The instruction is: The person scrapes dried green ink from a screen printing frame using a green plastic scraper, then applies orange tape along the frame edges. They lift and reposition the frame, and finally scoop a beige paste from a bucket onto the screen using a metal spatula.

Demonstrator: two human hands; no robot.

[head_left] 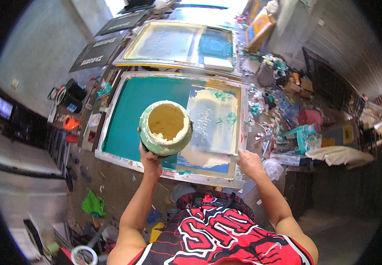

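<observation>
My left hand [150, 163] grips a round, wide-mouthed tub [166, 143] from its near side and holds it up over a printing screen [122, 115]. Green and cream smears cover the tub, and cream ink coats its inside and rim. The screen has a pale metal frame, a green area on the left and a cream-smeared printing area on the right. By the frame's right edge, my right hand [251, 163] is closed. A thin pale thing seems to stick out leftward from its fingers, too blurred to name.
Beyond lies a second framed screen [164, 42] with a blue patch. Dark printed panels [96, 53] stand at the far left. A black container [74, 92] and an orange item [70, 123] sit left. Rags, scraps and a turquoise stool [303, 137] crowd the right; a green bag [93, 204] lies lower left.
</observation>
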